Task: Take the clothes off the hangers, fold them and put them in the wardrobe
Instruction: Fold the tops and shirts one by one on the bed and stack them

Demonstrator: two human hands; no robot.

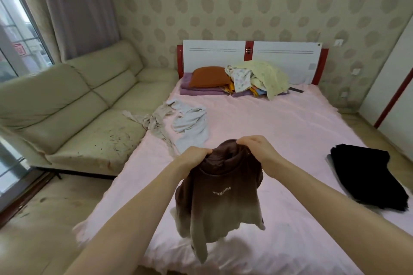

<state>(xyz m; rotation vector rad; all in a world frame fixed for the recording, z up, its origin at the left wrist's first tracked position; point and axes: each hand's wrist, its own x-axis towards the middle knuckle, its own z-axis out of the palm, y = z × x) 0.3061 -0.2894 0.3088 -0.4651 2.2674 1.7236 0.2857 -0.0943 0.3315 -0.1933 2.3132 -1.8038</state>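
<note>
A brown sweatshirt (218, 203) that fades to beige at the hem hangs in the air over the pink bed (279, 123). My left hand (194, 156) grips its collar on the left side. My right hand (257, 146) pinches the collar on the right. Small white lettering shows on its chest. No hanger shows in it. A folded black garment (366, 174) lies at the bed's right edge. A pale grey garment (190, 125) lies crumpled on the bed's left side, beside a beige knotted one (154, 124).
A cream leather sofa (73, 105) stands against the bed's left side. At the white headboard (252, 56) lie an orange pillow (210, 77), purple folded blankets and a heap of yellow and floral clothes (259, 78). A white wardrobe door (393, 78) with a red strip is at the right.
</note>
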